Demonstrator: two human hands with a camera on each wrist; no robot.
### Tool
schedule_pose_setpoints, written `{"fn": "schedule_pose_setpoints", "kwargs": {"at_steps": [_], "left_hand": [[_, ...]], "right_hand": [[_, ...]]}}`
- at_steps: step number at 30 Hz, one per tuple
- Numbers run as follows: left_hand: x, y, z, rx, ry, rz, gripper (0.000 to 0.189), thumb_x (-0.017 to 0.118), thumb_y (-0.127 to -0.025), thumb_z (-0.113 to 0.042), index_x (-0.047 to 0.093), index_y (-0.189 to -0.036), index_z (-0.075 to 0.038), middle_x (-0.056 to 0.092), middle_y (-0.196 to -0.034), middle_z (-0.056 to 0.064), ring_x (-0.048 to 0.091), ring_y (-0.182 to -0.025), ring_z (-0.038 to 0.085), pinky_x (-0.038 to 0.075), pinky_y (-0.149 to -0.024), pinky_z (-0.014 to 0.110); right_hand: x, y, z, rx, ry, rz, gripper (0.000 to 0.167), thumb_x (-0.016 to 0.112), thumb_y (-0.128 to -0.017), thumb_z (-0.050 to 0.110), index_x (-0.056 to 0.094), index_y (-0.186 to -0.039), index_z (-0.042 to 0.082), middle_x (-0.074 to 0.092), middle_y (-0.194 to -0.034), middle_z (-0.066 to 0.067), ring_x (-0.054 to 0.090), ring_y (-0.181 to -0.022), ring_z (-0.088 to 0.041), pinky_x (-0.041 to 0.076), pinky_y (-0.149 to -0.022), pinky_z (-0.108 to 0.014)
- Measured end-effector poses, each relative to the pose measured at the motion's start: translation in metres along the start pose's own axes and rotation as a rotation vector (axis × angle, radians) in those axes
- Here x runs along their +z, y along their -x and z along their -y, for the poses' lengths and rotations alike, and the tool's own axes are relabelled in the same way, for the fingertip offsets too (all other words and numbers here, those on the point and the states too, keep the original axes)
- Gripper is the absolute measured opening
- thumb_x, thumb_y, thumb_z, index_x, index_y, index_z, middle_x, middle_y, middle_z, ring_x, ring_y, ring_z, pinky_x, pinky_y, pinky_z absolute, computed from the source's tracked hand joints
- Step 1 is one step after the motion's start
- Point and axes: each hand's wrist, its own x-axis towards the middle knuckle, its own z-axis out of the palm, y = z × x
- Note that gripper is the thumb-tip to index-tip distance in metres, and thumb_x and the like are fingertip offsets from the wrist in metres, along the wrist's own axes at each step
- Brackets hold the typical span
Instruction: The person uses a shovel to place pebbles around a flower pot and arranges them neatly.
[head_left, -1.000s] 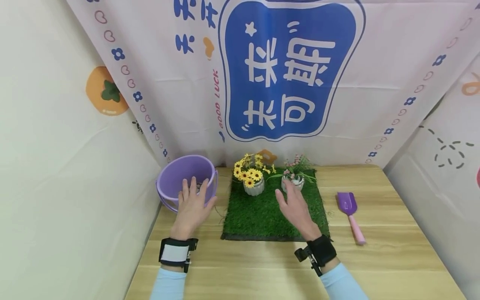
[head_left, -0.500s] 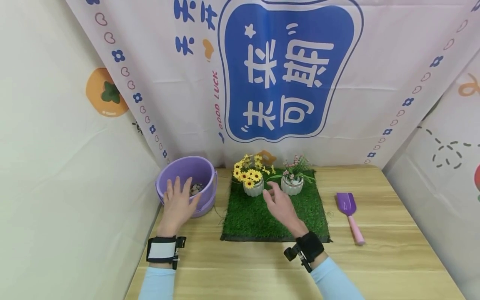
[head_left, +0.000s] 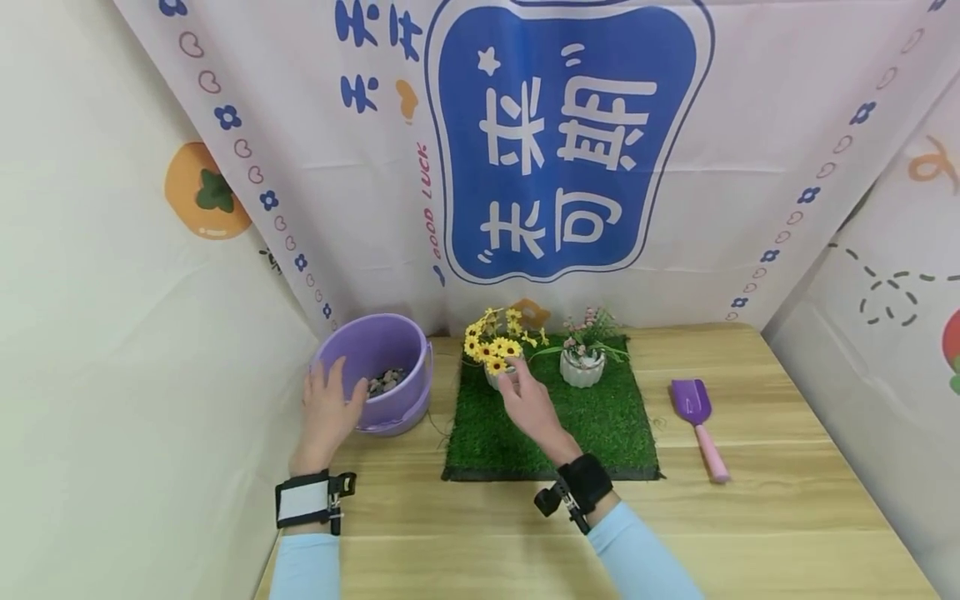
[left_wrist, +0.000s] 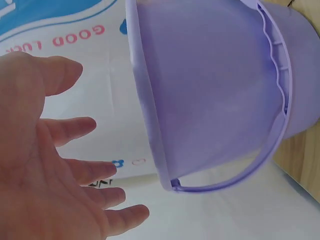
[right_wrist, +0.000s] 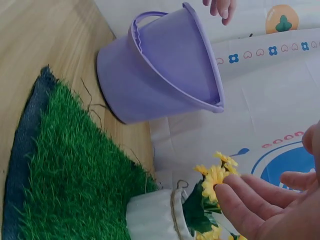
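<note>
A purple bucket (head_left: 390, 408) with small stones (head_left: 386, 382) inside stands at the left of the table. My left hand (head_left: 327, 414) hovers by its left front rim, fingers spread and holding nothing; the left wrist view shows it apart from the bucket wall (left_wrist: 210, 90). Over the green turf mat (head_left: 555, 450), my right hand (head_left: 531, 406) is beside the white pot of yellow flowers (head_left: 491, 343), its fingers extended. In the right wrist view those fingertips overlap the yellow blooms (right_wrist: 215, 182). The pot itself is partly hidden behind the hand in the head view.
A second white pot (head_left: 582, 367) with pink flowers sits on the mat's back right. Farther right on the wooden table (head_left: 772, 500) lies a purple scoop (head_left: 699, 429) with a pink handle. Printed cloth (head_left: 360, 225) encloses the back and sides.
My left hand has shifted left from over the bucket's opening to its left rim. The right hand has moved left, from the pink flowers to the yellow ones.
</note>
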Motion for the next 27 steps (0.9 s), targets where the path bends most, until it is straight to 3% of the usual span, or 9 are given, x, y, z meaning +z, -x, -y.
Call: {"fn": "schedule_pose_setpoints", "kwargs": {"at_steps": [7,12,21,27], "left_hand": [[0.000,-0.001,0.008,-0.023,0.028,-0.059,0.062,0.048,-0.101,-0.032,0.030,-0.148,0.004,0.014,-0.155,0.037,0.009,-0.144,0.055,0.013,-0.112,0.070],[-0.002,0.000,0.013,-0.029,0.044,-0.114,0.061,0.049,-0.100,-0.031,0.032,-0.147,0.005,0.023,-0.152,0.037,0.022,-0.141,0.053,0.020,-0.112,0.065],[-0.010,0.010,0.020,-0.231,0.073,-0.221,0.057,0.041,-0.101,-0.034,0.035,-0.148,-0.001,0.036,-0.149,0.031,0.035,-0.135,0.051,0.031,-0.104,0.067],[-0.004,0.004,0.013,-0.242,0.084,-0.262,0.056,0.041,-0.100,-0.034,0.038,-0.147,-0.002,0.041,-0.144,0.031,0.041,-0.130,0.050,0.036,-0.098,0.068]], "right_hand": [[0.009,-0.001,0.002,0.010,-0.006,0.005,0.057,0.037,-0.105,0.045,0.025,-0.155,0.020,0.054,-0.140,-0.012,0.059,-0.121,-0.031,0.049,-0.093,-0.051],[0.015,-0.005,0.003,0.029,-0.064,0.025,0.059,0.038,-0.104,0.050,0.027,-0.154,0.021,0.054,-0.139,-0.011,0.057,-0.124,-0.031,0.046,-0.096,-0.052],[0.032,-0.011,0.003,0.055,-0.167,0.090,0.061,0.038,-0.102,0.054,0.031,-0.152,0.020,0.056,-0.136,-0.011,0.062,-0.114,-0.027,0.050,-0.089,-0.044],[0.035,-0.014,-0.002,0.047,-0.219,0.081,0.052,0.038,-0.104,0.050,0.037,-0.147,0.023,0.057,-0.134,-0.012,0.064,-0.109,-0.026,0.052,-0.086,-0.046]]}}
